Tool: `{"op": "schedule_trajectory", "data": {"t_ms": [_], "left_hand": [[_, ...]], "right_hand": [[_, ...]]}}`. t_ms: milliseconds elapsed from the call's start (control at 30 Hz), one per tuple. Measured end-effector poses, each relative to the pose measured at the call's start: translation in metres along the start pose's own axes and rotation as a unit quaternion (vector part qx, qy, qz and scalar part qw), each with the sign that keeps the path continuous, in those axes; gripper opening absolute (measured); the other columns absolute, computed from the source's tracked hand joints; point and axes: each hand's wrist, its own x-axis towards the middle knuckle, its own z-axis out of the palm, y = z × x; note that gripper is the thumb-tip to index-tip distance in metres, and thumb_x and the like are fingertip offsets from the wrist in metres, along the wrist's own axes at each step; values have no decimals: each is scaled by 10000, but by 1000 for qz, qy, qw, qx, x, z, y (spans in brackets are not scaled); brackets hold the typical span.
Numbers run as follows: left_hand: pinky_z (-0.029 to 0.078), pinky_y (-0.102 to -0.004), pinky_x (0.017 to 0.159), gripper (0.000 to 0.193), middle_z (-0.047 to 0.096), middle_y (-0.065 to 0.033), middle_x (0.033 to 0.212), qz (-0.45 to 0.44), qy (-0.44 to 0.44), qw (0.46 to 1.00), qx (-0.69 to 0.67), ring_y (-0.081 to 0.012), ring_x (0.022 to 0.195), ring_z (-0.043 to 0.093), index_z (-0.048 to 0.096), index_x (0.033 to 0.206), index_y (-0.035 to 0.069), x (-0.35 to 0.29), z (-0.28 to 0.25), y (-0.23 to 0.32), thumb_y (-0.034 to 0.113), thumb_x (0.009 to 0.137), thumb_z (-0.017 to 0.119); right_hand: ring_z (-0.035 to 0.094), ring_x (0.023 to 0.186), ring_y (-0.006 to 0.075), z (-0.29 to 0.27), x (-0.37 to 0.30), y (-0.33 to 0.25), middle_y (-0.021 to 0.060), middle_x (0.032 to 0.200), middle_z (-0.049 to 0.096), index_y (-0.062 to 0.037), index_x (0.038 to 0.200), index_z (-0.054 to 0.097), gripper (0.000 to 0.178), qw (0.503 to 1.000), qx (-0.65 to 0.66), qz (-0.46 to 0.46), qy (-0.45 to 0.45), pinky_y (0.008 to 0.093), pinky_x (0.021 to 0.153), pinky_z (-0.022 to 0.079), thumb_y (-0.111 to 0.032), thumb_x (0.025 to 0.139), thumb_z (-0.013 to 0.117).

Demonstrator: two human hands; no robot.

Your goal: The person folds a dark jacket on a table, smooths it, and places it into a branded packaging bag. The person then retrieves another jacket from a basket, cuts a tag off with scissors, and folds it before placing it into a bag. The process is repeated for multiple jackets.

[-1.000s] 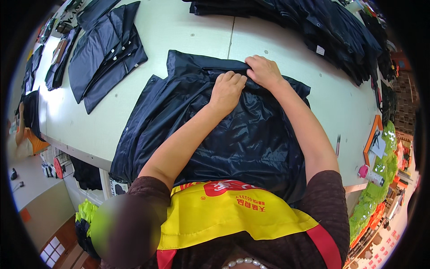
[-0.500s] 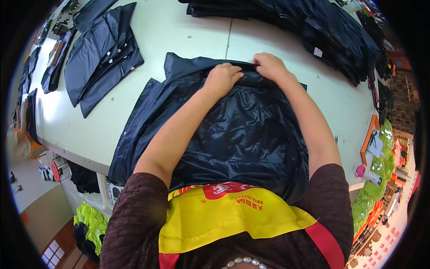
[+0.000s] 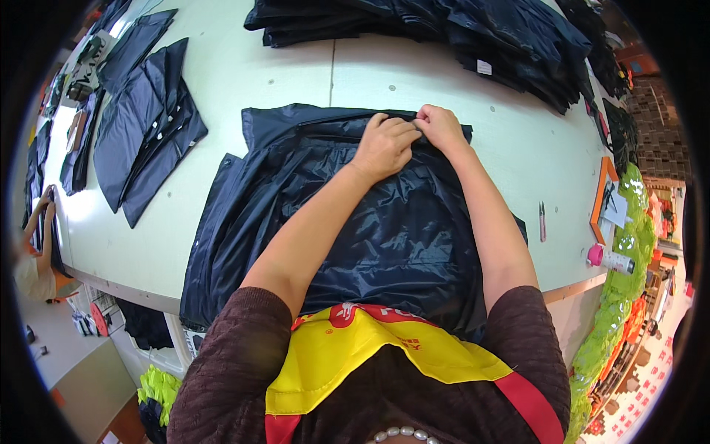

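Note:
A dark navy, shiny garment, which looks like a jacket, lies spread on the table in front of me, its near end against my yellow apron. My left hand has its fingers curled on the cloth near the far edge. Close beside it, my right hand pinches the same far edge between thumb and fingers. The fingertips of the two hands almost meet. What lies under my left palm is hidden.
A thick pile of dark garments lies across the table's far side. Folded dark pieces are at the left. Right of my forearm lies a small pink-handled pointed tool. An orange-framed board and a pink-capped bottle sit by the right edge.
My left hand has slid right along the garment's far edge, up against my right hand. The whole view has shifted, and the pink-handled tool now shows beside my right forearm.

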Motion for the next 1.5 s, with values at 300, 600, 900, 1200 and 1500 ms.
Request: {"op": "schedule_trajectory", "data": {"t_ms": [300, 600, 900, 1200, 1500], "left_hand": [[433, -398, 627, 157, 641, -53, 700, -158, -75, 968, 179, -229, 707, 608, 691, 713, 124, 26, 21, -10, 253, 763, 614], [361, -376, 819, 125, 610, -69, 881, -255, -19, 959, 125, -260, 958, 514, 718, 792, 147, 36, 19, 16, 219, 689, 711], [500, -399, 711, 124, 654, -117, 826, -257, -27, 966, 27, -297, 791, 620, 679, 821, 83, 35, 31, 17, 142, 722, 634], [430, -405, 683, 121, 642, -50, 725, -243, 60, 968, 2, -257, 750, 601, 655, 731, 137, 33, 48, 31, 176, 638, 722], [463, -380, 719, 90, 652, -96, 728, -278, 121, 952, -49, -281, 732, 590, 703, 700, 95, 31, 48, 34, 181, 678, 713]], "right_hand": [[607, 791, 393, -57, -2, -36, 225, 814, 631, -9, 826, 619, 165, 972, -129, -187, -57, 433, 702, 480, -173, 812, 605], [581, 775, 151, -56, -11, 25, 66, 912, 651, -30, 1007, 647, 272, 953, 295, 24, -70, 287, 707, 476, -241, 855, 566], [619, 799, 302, -26, -43, 22, 123, 833, 627, -40, 862, 640, 149, 974, -90, -183, 98, 381, 724, 508, -160, 774, 642], [643, 692, 306, -39, -43, 11, 171, 754, 657, -18, 847, 666, 188, 992, 101, -27, 71, 346, 659, 497, -194, 784, 643], [592, 874, 242, -40, -54, 27, 82, 968, 641, -81, 995, 658, 222, 972, -60, -200, 110, 318, 778, 483, -160, 788, 653]]}}
